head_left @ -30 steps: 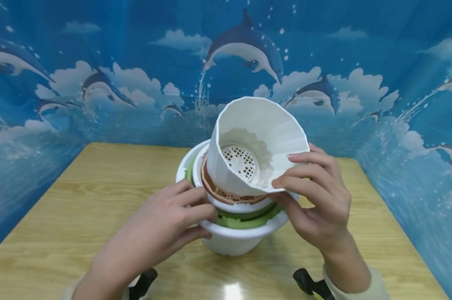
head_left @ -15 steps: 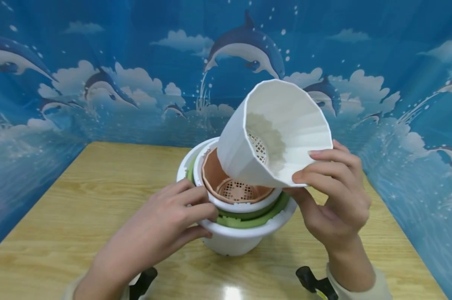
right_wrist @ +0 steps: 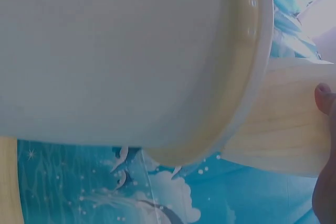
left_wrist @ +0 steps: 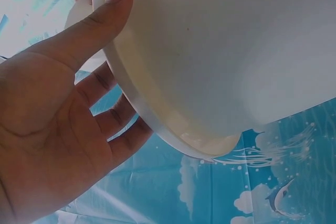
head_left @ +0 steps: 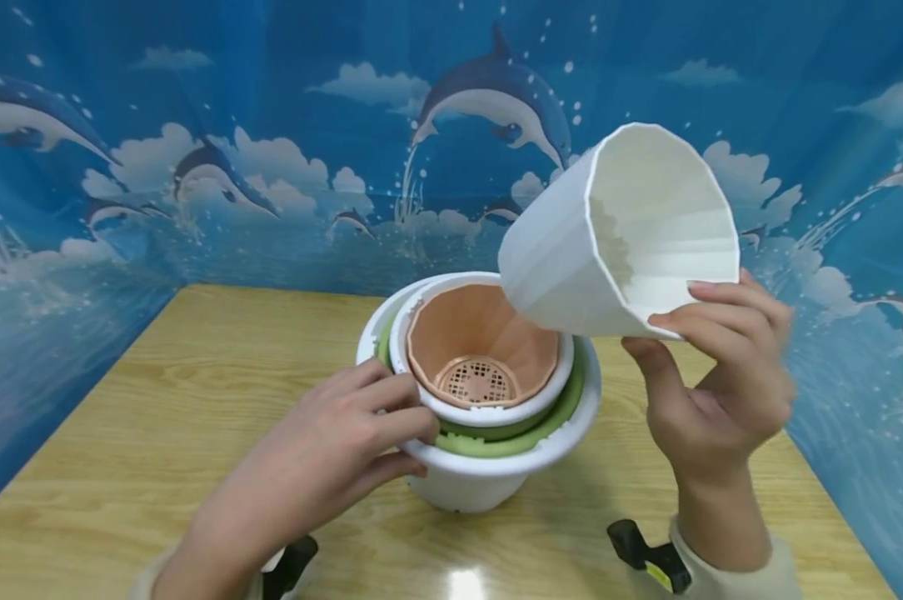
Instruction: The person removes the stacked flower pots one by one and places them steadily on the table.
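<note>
The right hand [head_left: 736, 383] pinches a tilted white pot [head_left: 556, 258] by its rim, up and right of the outer pot [head_left: 466, 492], whose near-left rim the left hand [head_left: 365, 425] grips. Only the head view shows the copper-coloured pot [head_left: 459, 325] nested inside.

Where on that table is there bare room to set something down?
The table is barest at left, between the blue backdrop and the left forearm. Another patch lies on the near side of the pot stack, between that and the right forearm. The middle is crowded: left grip on the stack's rim, right grip holding up a white pot.
</note>
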Motion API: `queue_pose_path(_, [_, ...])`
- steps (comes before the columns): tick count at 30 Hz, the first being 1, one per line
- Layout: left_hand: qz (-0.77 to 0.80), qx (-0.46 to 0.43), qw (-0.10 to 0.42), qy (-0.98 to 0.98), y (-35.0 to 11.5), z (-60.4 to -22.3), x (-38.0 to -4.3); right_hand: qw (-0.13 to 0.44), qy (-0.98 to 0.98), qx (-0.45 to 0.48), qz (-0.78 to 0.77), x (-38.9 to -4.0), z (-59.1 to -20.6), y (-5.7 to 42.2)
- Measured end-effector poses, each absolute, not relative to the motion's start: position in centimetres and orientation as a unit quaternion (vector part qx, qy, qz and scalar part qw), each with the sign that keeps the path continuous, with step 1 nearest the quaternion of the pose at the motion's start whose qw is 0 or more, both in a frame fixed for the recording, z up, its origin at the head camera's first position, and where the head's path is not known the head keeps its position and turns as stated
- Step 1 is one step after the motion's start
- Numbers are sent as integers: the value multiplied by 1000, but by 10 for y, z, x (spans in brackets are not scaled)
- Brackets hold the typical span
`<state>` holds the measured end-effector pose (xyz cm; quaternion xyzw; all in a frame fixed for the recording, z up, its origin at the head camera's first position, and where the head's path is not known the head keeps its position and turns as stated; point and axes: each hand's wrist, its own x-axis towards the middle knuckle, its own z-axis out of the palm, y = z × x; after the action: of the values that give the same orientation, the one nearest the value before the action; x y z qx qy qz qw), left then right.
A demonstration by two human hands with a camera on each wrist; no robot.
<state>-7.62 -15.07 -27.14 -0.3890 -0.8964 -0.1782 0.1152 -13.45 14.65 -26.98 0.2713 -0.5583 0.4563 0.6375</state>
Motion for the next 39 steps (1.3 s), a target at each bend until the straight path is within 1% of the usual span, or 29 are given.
queue_pose_path(8, [-176, -386, 111, -899, -150, -270, -76, 680, -552, 227, 425, -145, -262, 142])
queue_pose_path(12, [-177, -383, 109, -900, -151, -270, -75, 684, -567, 226, 398, -153, -265, 145])
queue_pose_path(20, [-175, -378, 109, -902, -151, -270, -75, 651, -640, 219, 346, -171, -279, 164])
queue_pose_path(27, [-177, -386, 117, -898, -151, -271, -75, 627, -700, 214, 266, -183, -293, 183])
queue_pose_path(39, [-172, -383, 111, -901, -150, -271, -75, 600, -729, 204, 260, -191, -302, 195])
